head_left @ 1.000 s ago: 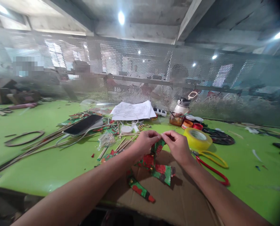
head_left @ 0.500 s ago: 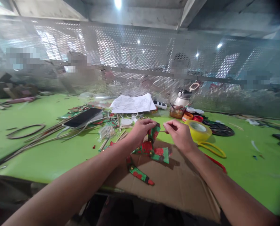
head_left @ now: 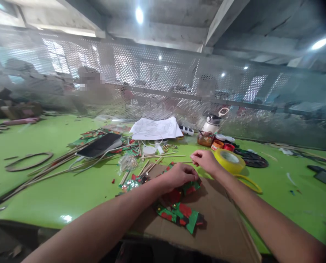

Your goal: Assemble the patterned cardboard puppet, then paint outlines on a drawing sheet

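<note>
On the cardboard sheet [head_left: 220, 219] lies a flat jointed figure [head_left: 188, 215] in several strips, painted green, red and black, with small brass-coloured fasteners at its joints. My left hand [head_left: 180, 175] is closed over an upper strip of it, fingers curled down and covering part of the piece. To its right and slightly farther off, my right hand [head_left: 205, 160] is pinched closed above the table. A thin stick shows faintly at its fingertips, pointing left. The hands are apart.
A roll of yellow tape [head_left: 230, 160] stands beside my right forearm, near paint pots [head_left: 217, 145]. Left of the cardboard are loose sticks [head_left: 149, 168], a bag of small parts [head_left: 127, 163] and a phone [head_left: 99, 145]. White papers [head_left: 156, 128] lie farther back.
My left hand has come down and right, lowering the raised strip to the cardboard. The figure has shifted nearer me. My right hand stays pinched, now separated from the left.
</note>
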`<state>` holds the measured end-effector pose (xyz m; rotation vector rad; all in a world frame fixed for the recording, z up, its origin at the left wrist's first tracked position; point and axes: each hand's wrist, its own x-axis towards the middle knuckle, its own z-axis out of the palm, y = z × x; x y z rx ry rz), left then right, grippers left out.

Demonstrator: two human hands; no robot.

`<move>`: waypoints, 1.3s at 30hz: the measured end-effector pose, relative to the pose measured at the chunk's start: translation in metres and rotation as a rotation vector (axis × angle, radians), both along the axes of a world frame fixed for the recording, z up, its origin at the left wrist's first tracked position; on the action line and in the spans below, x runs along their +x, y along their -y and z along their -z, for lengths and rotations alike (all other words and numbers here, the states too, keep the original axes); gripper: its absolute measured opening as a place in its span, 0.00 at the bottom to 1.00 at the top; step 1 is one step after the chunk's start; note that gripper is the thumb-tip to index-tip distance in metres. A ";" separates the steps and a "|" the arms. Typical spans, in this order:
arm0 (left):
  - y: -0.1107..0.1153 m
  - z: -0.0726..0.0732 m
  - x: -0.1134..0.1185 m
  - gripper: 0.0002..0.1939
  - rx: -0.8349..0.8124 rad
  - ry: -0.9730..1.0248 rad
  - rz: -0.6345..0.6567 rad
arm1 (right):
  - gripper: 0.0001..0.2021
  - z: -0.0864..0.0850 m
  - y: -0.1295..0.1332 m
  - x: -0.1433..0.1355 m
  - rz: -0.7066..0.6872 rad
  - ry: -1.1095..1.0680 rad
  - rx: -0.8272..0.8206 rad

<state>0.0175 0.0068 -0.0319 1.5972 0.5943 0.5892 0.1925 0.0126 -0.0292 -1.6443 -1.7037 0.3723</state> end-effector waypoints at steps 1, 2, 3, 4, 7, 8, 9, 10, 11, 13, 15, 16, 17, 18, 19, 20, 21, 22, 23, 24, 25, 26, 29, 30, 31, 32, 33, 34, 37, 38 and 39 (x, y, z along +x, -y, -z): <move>-0.001 0.001 0.000 0.04 0.031 -0.003 0.012 | 0.11 -0.003 -0.005 -0.003 -0.024 0.060 -0.012; -0.002 0.003 0.001 0.04 0.067 -0.015 0.020 | 0.10 -0.006 -0.010 -0.007 -0.053 0.127 -0.022; -0.003 0.005 0.001 0.05 0.112 -0.038 0.025 | 0.08 -0.010 -0.015 -0.012 -0.086 0.198 -0.031; -0.004 0.006 0.001 0.05 0.164 -0.069 0.031 | 0.07 -0.013 -0.020 -0.016 -0.122 0.270 -0.042; -0.003 0.008 0.001 0.07 0.337 -0.191 0.043 | 0.06 -0.017 -0.032 -0.025 -0.230 0.469 -0.096; -0.002 0.007 0.001 0.08 0.386 -0.231 0.057 | 0.07 -0.017 -0.035 -0.028 -0.257 0.527 -0.122; 0.000 0.007 0.000 0.09 0.423 -0.267 0.075 | 0.08 -0.017 -0.038 -0.029 -0.281 0.581 -0.150; 0.002 0.006 -0.001 0.10 0.448 -0.298 0.096 | 0.08 -0.016 -0.040 -0.030 -0.300 0.630 -0.179; 0.003 0.005 -0.001 0.11 0.465 -0.322 0.118 | 0.08 -0.016 -0.042 -0.030 -0.317 0.673 -0.207; 0.005 0.003 -0.002 0.12 0.491 -0.349 0.148 | 0.10 -0.018 -0.046 -0.031 -0.351 0.738 -0.251; 0.005 0.003 -0.002 0.12 0.510 -0.359 0.160 | 0.12 -0.022 -0.051 -0.033 -0.370 0.777 -0.261; 0.004 0.004 -0.002 0.13 0.516 -0.365 0.165 | 0.13 -0.024 -0.053 -0.035 -0.369 0.790 -0.251; 0.004 0.004 -0.002 0.13 0.521 -0.371 0.169 | 0.13 -0.026 -0.056 -0.039 -0.367 0.801 -0.234; 0.004 0.004 -0.001 0.13 0.529 -0.376 0.176 | 0.13 -0.026 -0.059 -0.044 -0.365 0.812 -0.215; 0.004 0.005 -0.001 0.13 0.547 -0.378 0.183 | 0.13 -0.026 -0.063 -0.050 -0.368 0.824 -0.195; 0.004 0.005 -0.001 0.13 0.575 -0.375 0.189 | 0.13 -0.025 -0.066 -0.058 -0.378 0.838 -0.179; 0.004 0.005 -0.001 0.13 0.606 -0.368 0.195 | 0.12 -0.024 -0.069 -0.065 -0.395 0.853 -0.166; 0.004 0.005 -0.001 0.13 0.632 -0.359 0.202 | 0.12 -0.022 -0.072 -0.073 -0.413 0.871 -0.154; 0.005 0.005 -0.001 0.12 0.651 -0.351 0.209 | 0.11 -0.020 -0.075 -0.080 -0.431 0.891 -0.144; 0.005 0.005 -0.001 0.12 0.660 -0.347 0.212 | 0.11 -0.018 -0.077 -0.087 -0.446 0.913 -0.135; 0.005 0.005 -0.001 0.11 0.660 -0.347 0.213 | 0.11 -0.017 -0.079 -0.092 -0.460 0.935 -0.128; 0.005 0.005 -0.001 0.11 0.656 -0.348 0.211 | 0.11 -0.017 -0.080 -0.096 -0.472 0.958 -0.123; 0.006 0.005 -0.001 0.10 0.634 -0.351 0.193 | 0.11 -0.020 -0.078 -0.098 -0.502 1.015 -0.114; 0.006 0.005 -0.001 0.10 0.624 -0.351 0.188 | 0.11 -0.022 -0.076 -0.096 -0.512 1.030 -0.110; 0.006 0.005 -0.001 0.10 0.619 -0.349 0.184 | 0.11 -0.024 -0.073 -0.093 -0.520 1.042 -0.104; 0.006 0.005 -0.001 0.10 0.617 -0.347 0.181 | 0.10 -0.025 -0.070 -0.090 -0.526 1.051 -0.097; 0.006 0.005 -0.001 0.11 0.617 -0.346 0.182 | 0.10 -0.026 -0.068 -0.085 -0.528 1.058 -0.092; 0.005 0.005 -0.001 0.11 0.621 -0.345 0.183 | 0.10 -0.026 -0.065 -0.081 -0.525 1.062 -0.088; 0.005 0.004 -0.002 0.12 0.613 -0.357 0.209 | 0.09 -0.021 -0.061 -0.067 -0.503 1.060 -0.090; 0.004 0.004 -0.001 0.12 0.607 -0.363 0.214 | 0.09 -0.020 -0.060 -0.063 -0.495 1.056 -0.093; 0.004 0.004 -0.001 0.12 0.604 -0.368 0.213 | 0.09 -0.018 -0.060 -0.059 -0.488 1.050 -0.099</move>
